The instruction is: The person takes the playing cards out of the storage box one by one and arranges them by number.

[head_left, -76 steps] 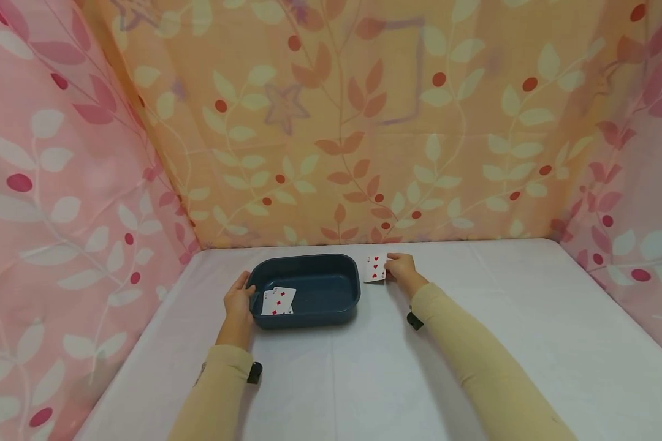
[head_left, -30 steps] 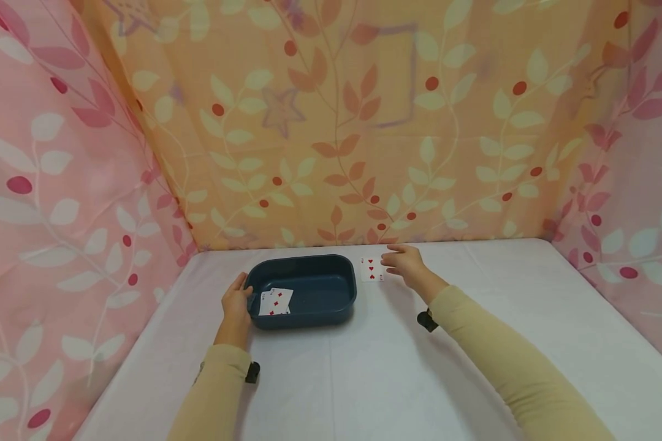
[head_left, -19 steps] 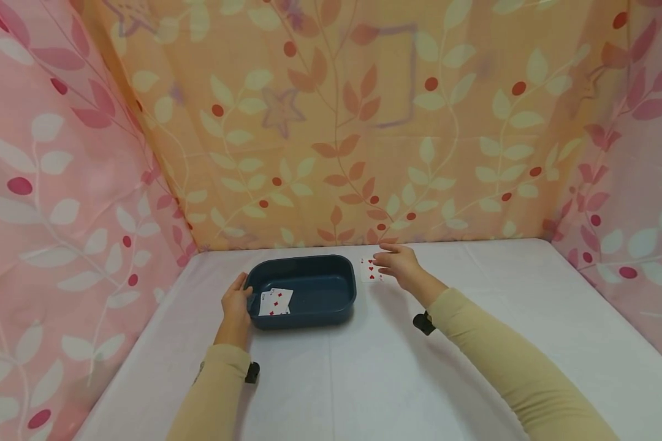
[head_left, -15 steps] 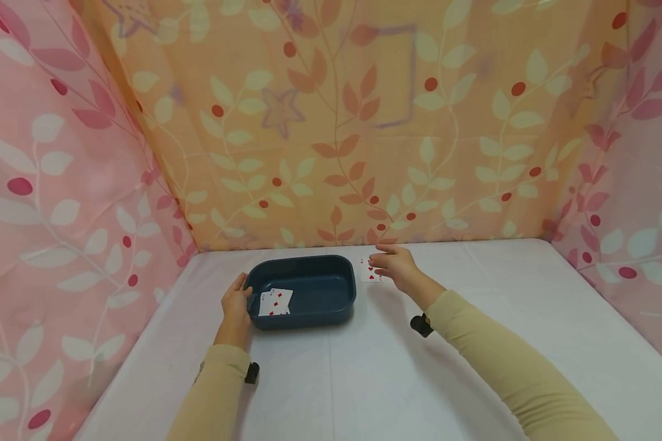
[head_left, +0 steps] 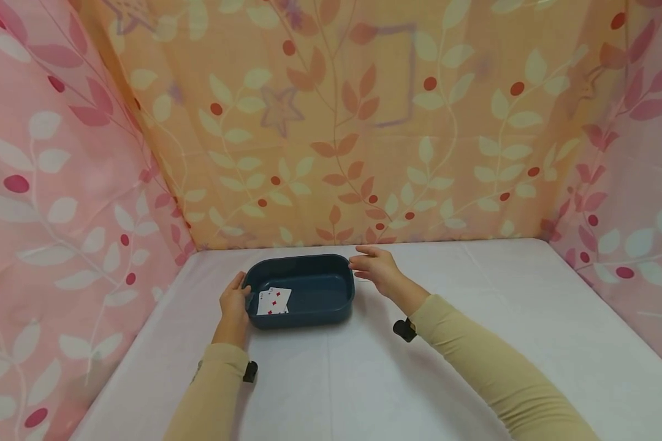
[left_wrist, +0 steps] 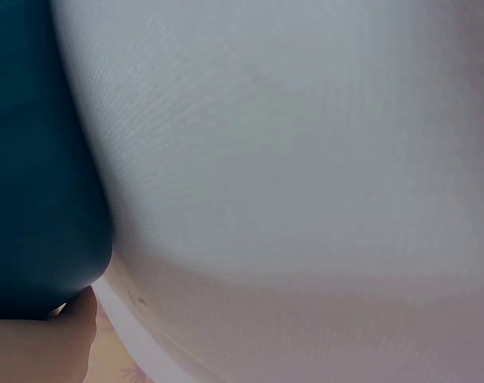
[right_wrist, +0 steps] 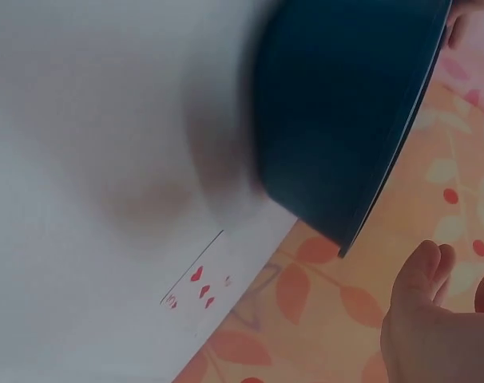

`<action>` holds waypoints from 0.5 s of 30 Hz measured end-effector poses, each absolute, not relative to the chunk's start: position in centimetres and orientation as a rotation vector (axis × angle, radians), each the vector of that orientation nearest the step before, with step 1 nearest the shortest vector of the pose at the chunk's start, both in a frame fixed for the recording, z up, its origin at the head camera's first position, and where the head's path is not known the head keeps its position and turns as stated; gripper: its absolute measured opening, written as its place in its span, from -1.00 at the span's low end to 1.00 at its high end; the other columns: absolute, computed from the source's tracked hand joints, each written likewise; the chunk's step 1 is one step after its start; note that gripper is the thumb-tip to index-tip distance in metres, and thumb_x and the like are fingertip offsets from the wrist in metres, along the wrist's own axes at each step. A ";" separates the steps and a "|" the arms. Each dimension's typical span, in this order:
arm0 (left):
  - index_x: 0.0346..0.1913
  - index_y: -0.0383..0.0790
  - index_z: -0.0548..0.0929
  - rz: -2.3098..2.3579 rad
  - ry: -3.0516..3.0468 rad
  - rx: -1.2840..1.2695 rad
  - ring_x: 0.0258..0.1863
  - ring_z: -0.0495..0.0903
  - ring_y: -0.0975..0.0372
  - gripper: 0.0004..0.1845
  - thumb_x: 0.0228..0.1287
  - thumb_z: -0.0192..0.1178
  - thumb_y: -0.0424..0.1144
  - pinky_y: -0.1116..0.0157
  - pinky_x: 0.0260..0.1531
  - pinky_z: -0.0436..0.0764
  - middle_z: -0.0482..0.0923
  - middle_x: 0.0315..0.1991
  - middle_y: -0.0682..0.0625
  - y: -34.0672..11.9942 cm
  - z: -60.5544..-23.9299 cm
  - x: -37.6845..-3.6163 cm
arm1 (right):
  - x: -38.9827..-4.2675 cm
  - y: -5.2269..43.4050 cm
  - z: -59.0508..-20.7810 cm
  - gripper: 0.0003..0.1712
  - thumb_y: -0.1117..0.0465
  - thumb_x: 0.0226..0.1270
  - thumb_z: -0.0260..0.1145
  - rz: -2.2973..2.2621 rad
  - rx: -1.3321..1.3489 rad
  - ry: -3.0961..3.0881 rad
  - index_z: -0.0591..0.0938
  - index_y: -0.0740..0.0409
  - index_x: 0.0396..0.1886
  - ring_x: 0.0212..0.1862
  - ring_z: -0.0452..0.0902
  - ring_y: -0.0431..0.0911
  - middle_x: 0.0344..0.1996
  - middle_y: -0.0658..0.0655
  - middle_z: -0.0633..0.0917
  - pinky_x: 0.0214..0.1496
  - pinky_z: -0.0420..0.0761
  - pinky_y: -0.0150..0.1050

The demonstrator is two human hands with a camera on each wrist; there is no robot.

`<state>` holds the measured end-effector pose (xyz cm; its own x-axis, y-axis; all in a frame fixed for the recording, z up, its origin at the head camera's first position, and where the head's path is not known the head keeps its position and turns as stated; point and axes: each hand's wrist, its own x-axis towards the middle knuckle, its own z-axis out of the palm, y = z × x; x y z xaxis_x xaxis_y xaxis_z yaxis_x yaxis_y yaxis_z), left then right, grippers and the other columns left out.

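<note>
Left hand [head_left: 234, 304] is gripping the left end of the blue tray [head_left: 331, 306], two cards [head_left: 274, 301] lying inside. Right hand [head_left: 376, 270], fingers relaxed and holding nothing, is hovering at the tray's right rim, covering the heart card [right_wrist: 198, 291] lying flat on the white table [head_left: 474, 343].

One blue tray [head_left: 309, 263]; seemingly two cards [head_left: 274, 301] inside; one heart card [right_wrist: 200, 292] outside.

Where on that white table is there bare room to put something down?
The table is bare right of the right hand up to the pink curtain, and in front of the blue tray between the sleeves. It is crowded around the tray: the left hand holds its rim, cards lie inside, and a heart card lies beside it.
</note>
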<state>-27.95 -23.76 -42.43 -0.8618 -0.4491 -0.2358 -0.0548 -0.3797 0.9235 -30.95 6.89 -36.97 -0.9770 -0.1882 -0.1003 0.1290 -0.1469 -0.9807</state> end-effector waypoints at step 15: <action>0.47 -0.25 0.21 -2.329 -1.577 0.706 0.45 0.09 0.18 -0.40 0.40 -0.14 -0.61 0.31 0.40 0.06 0.13 0.47 -0.08 -23.6 -42.1 -27.8 | -30.0 3.6 -36.9 -0.45 0.43 0.39 0.18 -2.193 -0.057 1.883 0.36 0.40 0.35 -0.10 0.66 -0.02 0.07 0.41 0.60 0.16 0.55 -0.04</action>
